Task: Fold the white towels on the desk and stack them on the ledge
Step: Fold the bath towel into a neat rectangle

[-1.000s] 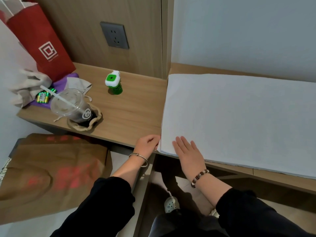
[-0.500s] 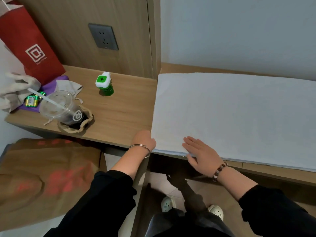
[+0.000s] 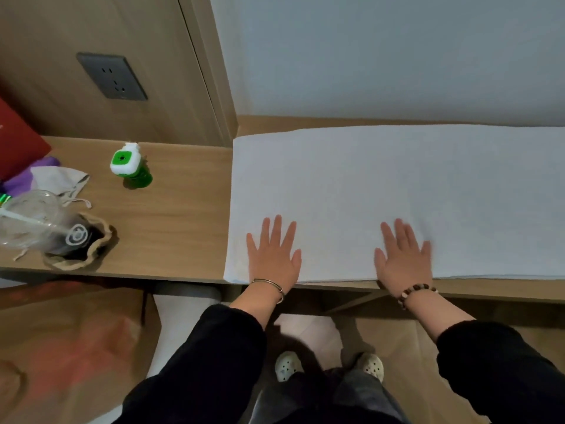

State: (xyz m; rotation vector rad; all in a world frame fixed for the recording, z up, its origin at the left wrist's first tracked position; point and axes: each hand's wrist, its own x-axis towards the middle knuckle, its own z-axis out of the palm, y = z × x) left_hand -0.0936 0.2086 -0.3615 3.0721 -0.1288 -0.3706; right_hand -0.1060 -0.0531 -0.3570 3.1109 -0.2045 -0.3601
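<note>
White towel (image 3: 397, 194): spread flat across the right half of the frame, on the wooden desk (image 3: 183, 228); its left edge runs down the middle of the picture, its near edge lies along the desk's front edge, and its right end runs out of the frame
Left hand (image 3: 274, 255): palm down on the towel's lower left corner area, fingers straight and fanned apart, gripping nothing; a thin metal bangle (image 3: 269, 286) sits on the wrist
Right hand (image 3: 403, 258): flat on the towel near its front edge, to the right of the left hand and apart from it, fingers stretched out and spread, holding nothing; slightly blurred; a bead bracelet (image 3: 415, 293) circles the wrist
Sleeves: both arms come up from the bottom of the frame in black sleeves (image 3: 214, 362)
Green-and-white bottle (image 3: 130, 166): upright on the bare desk, left of the towel and clear of it
Plastic cup (image 3: 33, 221): at the left edge of the frame, clear lid with a straw, dark drink inside, standing in a crumpled brown paper wrap
Cloth pouch (image 3: 61, 179): pale, with a drawstring, lying just behind the cup beside something purple
Red bag (image 3: 18, 142): only a corner shows at the far left
Power socket (image 3: 111, 76): dark plate on the wood wall panel, upper left
Below the desk: a brown paper bag (image 3: 61, 347) at lower left, and two pale perforated clogs (image 3: 286, 367) on the floor at bottom centre
</note>
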